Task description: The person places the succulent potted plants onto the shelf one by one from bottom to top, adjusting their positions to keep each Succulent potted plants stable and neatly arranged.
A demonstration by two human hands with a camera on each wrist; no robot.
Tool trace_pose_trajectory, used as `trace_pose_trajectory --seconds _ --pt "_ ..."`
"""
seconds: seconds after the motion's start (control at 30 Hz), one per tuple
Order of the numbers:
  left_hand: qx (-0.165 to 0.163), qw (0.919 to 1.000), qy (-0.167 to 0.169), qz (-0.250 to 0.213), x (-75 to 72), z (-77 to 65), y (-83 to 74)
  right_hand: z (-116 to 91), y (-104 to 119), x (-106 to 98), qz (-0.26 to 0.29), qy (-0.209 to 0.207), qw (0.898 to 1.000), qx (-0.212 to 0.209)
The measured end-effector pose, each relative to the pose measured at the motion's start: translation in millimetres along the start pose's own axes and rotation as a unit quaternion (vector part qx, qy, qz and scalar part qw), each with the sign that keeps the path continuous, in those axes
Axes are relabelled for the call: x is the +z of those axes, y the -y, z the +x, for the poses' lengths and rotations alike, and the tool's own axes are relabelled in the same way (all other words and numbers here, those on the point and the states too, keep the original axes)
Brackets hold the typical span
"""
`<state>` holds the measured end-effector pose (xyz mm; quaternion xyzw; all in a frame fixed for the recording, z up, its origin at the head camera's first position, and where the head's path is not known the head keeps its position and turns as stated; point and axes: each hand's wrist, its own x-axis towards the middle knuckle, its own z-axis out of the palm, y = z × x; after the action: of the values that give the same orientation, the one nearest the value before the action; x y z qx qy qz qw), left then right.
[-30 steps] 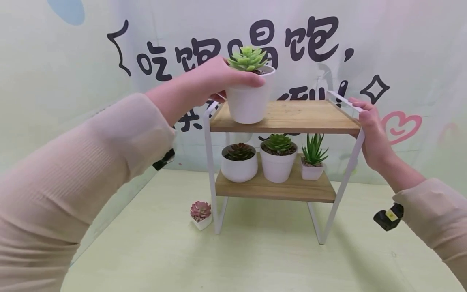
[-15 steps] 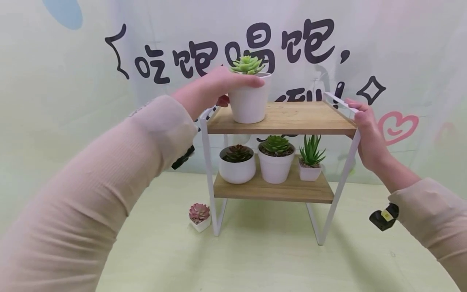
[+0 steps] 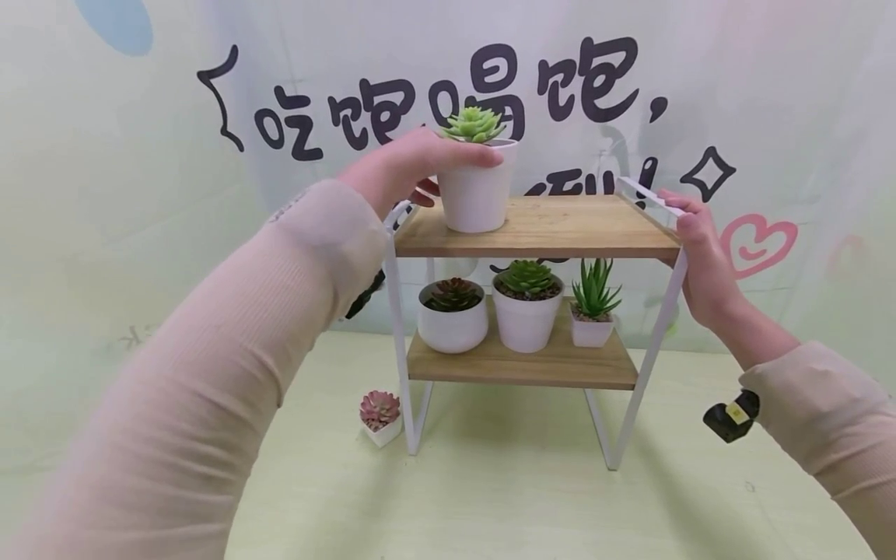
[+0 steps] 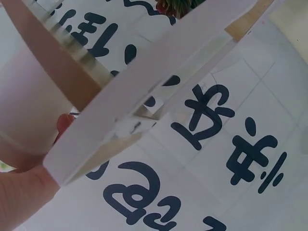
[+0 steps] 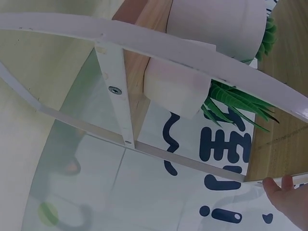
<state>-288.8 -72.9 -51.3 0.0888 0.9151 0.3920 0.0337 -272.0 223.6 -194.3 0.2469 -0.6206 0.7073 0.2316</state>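
In the head view my left hand grips a white pot holding a light green succulent. The pot is upright at the left end of the top board of a two-tier plant stand; its base appears to meet the wood. The left wrist view shows the thumb side of that hand against the pot, partly behind the stand's white frame. My right hand holds the stand's right-hand rail; its fingers also show in the right wrist view.
On the lower board stand a round pot with a dark red succulent, a white pot with a green succulent and a small square pot with an aloe-like plant. A pink succulent stands on the table by the left leg.
My left hand has lowered slightly and its forearm has swung right; the pot it grips has shifted a little back on the top board. The right hand keeps its hold on the rail.
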Motion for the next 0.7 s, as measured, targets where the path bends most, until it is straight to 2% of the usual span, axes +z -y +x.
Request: trace_pose_trajectory --seconds 0.47,0.6,0.7 --pt "0.004 0.9999 0.0 -0.015 3.0 7.8 -0.2 0.9 2.4 -1.3 -0.01 -0.003 1.0 0.01" --pt "0.008 1.0 -0.005 -0.002 4.5 5.3 0.3 0.2 1.3 -1.3 -0.007 -0.003 1.0 0.008" --pt "0.005 0.9997 -0.024 0.002 3.9 -1.1 -1.1 0.3 1.0 -1.0 -0.007 -0.002 1.0 0.008"
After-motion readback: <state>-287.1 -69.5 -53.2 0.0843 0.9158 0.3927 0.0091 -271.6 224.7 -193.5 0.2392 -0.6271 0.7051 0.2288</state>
